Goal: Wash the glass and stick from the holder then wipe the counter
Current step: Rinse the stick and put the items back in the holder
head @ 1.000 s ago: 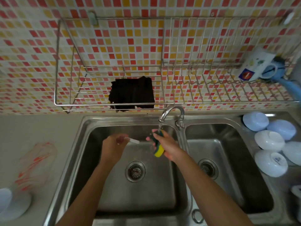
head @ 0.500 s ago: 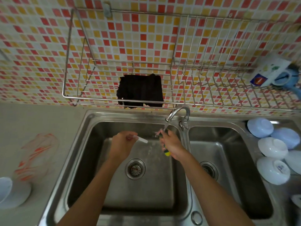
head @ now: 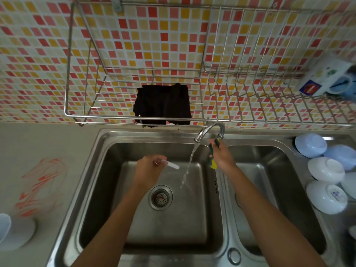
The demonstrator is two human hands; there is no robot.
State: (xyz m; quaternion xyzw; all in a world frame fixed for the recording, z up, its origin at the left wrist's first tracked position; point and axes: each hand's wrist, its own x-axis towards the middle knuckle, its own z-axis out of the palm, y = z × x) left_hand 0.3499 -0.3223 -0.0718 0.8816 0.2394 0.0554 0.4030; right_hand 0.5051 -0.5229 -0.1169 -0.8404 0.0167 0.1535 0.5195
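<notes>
My left hand (head: pixel 149 167) holds a short white stick (head: pixel 171 165) over the left sink basin (head: pixel 134 218), its tip pointing right toward the water stream. My right hand (head: pixel 221 156) grips a green and yellow sponge (head: pixel 213 162) just below the faucet (head: pixel 210 130), near the divider between the basins. Water (head: pixel 189 162) runs from the spout between my two hands. A clear glass with orange markings (head: pixel 41 186) stands on the counter to the left of the sink.
A wire rack (head: pixel 134 120) hangs on the tiled wall with a dark cloth (head: pixel 162 104) over it and a mug (head: pixel 327 79) at its right end. White and blue bowls (head: pixel 325 170) lie right of the right basin (head: pixel 269 189). A white dish (head: pixel 13 232) sits at the left.
My right hand with the sponge has moved right and up, out of the stream toward the faucet. The water now falls freely. The left hand keeps the stick in about the same place.
</notes>
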